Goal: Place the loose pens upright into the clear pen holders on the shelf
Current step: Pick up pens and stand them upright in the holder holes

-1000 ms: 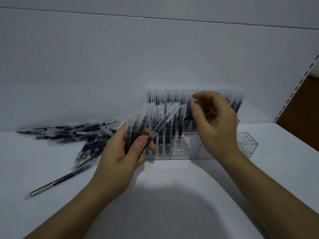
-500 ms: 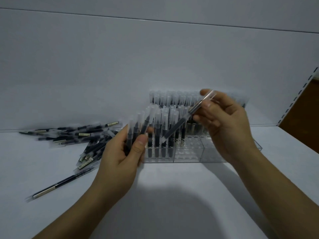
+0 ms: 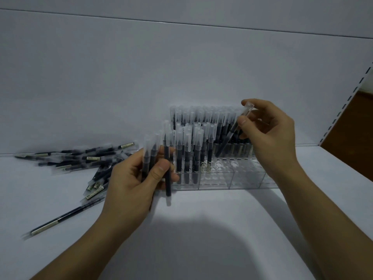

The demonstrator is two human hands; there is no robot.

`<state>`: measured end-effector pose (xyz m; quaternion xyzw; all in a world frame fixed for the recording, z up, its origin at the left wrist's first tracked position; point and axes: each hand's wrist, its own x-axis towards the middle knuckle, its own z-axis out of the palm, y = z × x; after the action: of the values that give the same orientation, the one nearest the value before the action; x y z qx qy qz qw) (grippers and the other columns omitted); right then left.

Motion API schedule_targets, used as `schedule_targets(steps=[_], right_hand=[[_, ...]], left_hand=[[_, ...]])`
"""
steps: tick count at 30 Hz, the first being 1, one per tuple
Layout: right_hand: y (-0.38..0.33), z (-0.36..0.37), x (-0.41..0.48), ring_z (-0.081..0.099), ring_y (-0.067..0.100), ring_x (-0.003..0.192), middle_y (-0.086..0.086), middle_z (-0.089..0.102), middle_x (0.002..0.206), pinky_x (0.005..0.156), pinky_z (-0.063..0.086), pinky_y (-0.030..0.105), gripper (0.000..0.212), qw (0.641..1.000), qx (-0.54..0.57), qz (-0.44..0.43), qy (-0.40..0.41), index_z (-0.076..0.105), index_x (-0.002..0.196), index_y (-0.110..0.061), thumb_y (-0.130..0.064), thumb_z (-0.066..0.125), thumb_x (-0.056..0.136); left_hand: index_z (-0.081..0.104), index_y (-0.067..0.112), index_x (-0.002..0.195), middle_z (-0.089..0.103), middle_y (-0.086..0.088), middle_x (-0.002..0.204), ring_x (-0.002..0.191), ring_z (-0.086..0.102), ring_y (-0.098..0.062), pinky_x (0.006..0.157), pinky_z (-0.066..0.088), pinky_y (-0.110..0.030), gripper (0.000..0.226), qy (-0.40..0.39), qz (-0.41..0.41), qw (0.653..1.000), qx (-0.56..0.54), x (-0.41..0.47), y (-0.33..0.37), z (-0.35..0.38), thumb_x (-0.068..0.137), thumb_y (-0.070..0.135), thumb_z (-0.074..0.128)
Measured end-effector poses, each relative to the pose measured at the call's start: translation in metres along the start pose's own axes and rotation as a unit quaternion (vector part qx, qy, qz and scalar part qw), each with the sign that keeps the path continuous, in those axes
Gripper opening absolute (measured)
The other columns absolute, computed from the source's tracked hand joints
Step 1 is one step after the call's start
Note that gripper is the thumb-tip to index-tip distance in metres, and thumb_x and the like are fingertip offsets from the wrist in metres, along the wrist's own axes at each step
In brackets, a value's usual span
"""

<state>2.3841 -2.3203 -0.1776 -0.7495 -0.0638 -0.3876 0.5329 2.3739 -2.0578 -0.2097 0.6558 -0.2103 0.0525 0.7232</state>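
My left hand (image 3: 137, 182) grips a small bunch of dark pens with frosted caps (image 3: 159, 158), held upright just left of the holders. My right hand (image 3: 268, 134) pinches a single pen (image 3: 232, 134) near its cap; the pen slants down to the left, its lower end above the empty holes. The clear pen holders (image 3: 238, 178) stand in a row on the white shelf (image 3: 201, 229). Their back row and left part are filled with upright pens (image 3: 193, 142). A pile of loose pens (image 3: 84, 160) lies on the shelf at the left.
One loose pen (image 3: 60, 219) lies apart from the pile, near the shelf's front left. The white back wall (image 3: 141, 77) rises right behind the holders. A slotted shelf upright (image 3: 347, 102) and a brown floor edge are at the far right.
My right hand has taken one pen from the left hand's bunch and carried it right and up, over the holders. In my left hand one pen has slipped lower than the others.
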Motion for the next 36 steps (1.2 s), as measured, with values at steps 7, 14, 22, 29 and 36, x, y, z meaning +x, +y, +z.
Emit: schedule_targets(steps=[7,14,22,29,36], right_hand=[[0.005,-0.002,0.002,0.066,0.036,0.085,0.013,0.068,0.092,0.076,0.059,0.054,0.031,0.999,-0.029,-0.021,-0.010,0.069,0.125,-0.015,-0.007,0.072,0.095],[0.012,0.002,0.000,0.061,0.011,0.075,-0.001,0.064,0.086,0.071,0.051,0.019,0.033,0.995,-0.076,-0.034,-0.059,0.070,0.125,-0.017,-0.008,0.074,0.093],[0.018,0.006,-0.004,0.067,0.022,0.081,-0.001,0.067,0.087,0.078,0.059,0.034,0.030,0.990,-0.096,-0.025,-0.101,0.072,0.119,-0.021,-0.008,0.075,0.092],[0.020,0.009,-0.007,0.070,0.016,0.081,-0.007,0.069,0.085,0.079,0.061,0.040,0.029,0.982,-0.138,-0.021,-0.125,0.071,0.118,-0.021,-0.011,0.076,0.090],[-0.005,0.019,-0.020,0.058,0.018,0.066,-0.003,0.062,0.080,0.061,0.046,0.022,0.023,0.987,-0.117,-0.109,-0.004,0.060,0.112,-0.017,-0.014,0.072,0.093]], left_hand=[[0.068,0.021,0.086,0.067,-0.007,0.067,0.059,0.063,-0.010,0.057,0.050,-0.016,0.014,-0.001,0.029,0.997,0.076,0.001,-0.002,0.002,0.086,0.030,0.057],[0.073,0.038,0.100,0.071,-0.008,0.079,0.062,0.063,-0.019,0.067,0.060,-0.030,0.022,-0.005,0.031,0.999,0.044,0.001,-0.003,-0.002,0.085,0.031,0.058],[0.074,0.043,0.092,0.072,-0.006,0.081,0.061,0.062,-0.016,0.067,0.060,-0.030,0.022,-0.001,0.030,0.998,0.049,0.001,-0.002,-0.002,0.085,0.030,0.058],[0.074,0.042,0.091,0.072,-0.005,0.080,0.060,0.062,-0.016,0.066,0.060,-0.029,0.020,-0.003,0.029,0.998,0.050,0.001,-0.001,-0.002,0.083,0.030,0.060],[0.074,0.042,0.092,0.072,-0.002,0.078,0.059,0.062,-0.012,0.064,0.057,-0.023,0.021,-0.006,0.028,0.999,0.039,0.001,-0.002,-0.001,0.082,0.030,0.060]])
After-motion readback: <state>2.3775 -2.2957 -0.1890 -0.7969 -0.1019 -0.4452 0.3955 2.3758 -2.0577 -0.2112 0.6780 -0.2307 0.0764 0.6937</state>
